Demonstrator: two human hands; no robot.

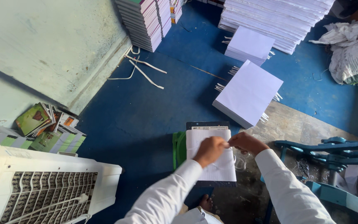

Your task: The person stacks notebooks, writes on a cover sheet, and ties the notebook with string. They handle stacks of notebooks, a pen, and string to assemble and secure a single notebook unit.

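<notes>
a binding step in hand, by the look of it: white thread being pulled through a lined paper booklet lying open on a dark board over the blue floor, right under the camera. left hand pinched shut on something fine at the booklet's top edge, likely the thread or a needle, too small to tell. right hand closed just beside it, fingertips meeting the left's, loose thread looping below. next move, judged from this, calls for a steady pull without tearing the fold.

around, largest first: tall stacks of white sheets at the far wall; white air cooler at near left; nearer white paper stacks with strips poking out, close above the hands; blue metal frame crowding the right elbow; heap of coloured covers; loose strips.
</notes>
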